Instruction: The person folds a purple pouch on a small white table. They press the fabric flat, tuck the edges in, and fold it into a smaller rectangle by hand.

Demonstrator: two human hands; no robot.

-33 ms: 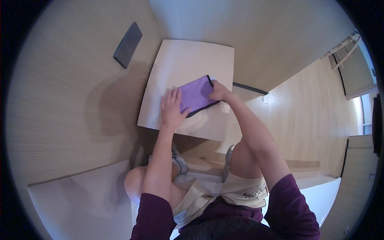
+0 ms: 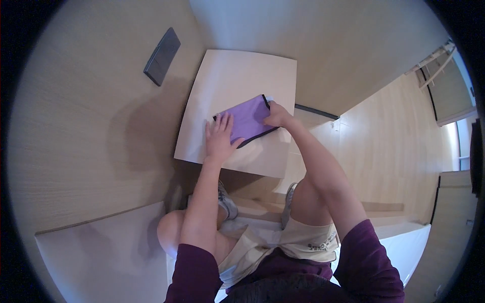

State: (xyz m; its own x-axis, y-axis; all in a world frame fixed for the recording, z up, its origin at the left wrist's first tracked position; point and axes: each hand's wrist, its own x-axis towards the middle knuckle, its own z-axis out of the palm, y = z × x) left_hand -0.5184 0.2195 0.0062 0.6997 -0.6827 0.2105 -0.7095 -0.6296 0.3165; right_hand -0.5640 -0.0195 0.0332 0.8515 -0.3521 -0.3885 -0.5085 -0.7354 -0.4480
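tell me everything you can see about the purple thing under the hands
The purple item is flat and roughly rectangular, apparently fabric, with black edging along its near side and right end. It lies slantwise on a pale tabletop, right end farther away. The left hand rests spread over its left end; the right hand touches its right end. Whether it is folded or a pouch is unclear.

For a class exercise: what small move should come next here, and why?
Perhaps a light leftward smoothing stroke by the left hand: it lies spread over the left end of the purple fabric piece, while the right hand, at the right edge, could anchor it against the pale tabletop.
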